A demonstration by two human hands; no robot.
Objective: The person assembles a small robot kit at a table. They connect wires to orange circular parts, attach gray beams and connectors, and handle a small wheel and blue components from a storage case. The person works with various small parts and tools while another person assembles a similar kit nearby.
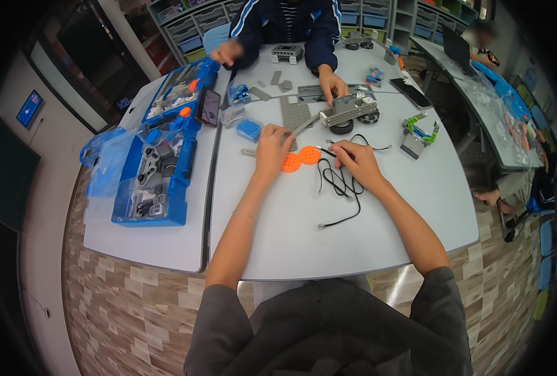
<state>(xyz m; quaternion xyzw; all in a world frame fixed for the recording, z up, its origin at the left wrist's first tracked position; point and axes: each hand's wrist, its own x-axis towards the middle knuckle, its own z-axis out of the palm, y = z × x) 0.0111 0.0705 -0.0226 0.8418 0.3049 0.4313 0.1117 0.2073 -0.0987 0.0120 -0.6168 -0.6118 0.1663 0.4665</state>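
Observation:
My left hand (pixel 272 149) rests above the white table with its fingers curled together beside an orange gear (pixel 290 163); whatever they hold, if anything, is hidden. A second orange gear (pixel 309 155) lies against the first. My right hand (pixel 360 164) pinches a black cable (pixel 328 153) close to its plug, just right of the gears. More black cables (pixel 340 188) lie loosely looped below that hand. Under my left hand a grey beam (pixel 248 152) pokes out. Just beyond are a grey perforated plate (pixel 296 114) and a small blue box of parts (pixel 249 129).
Across the table a person's hand (pixel 332 84) touches a grey wheeled chassis (pixel 348 113). A green-and-grey claw piece (pixel 418 135) and a phone (pixel 411 93) stand at right. An open blue parts case (pixel 181 182) occupies the left table, with another phone (pixel 208 105) propped at its edge.

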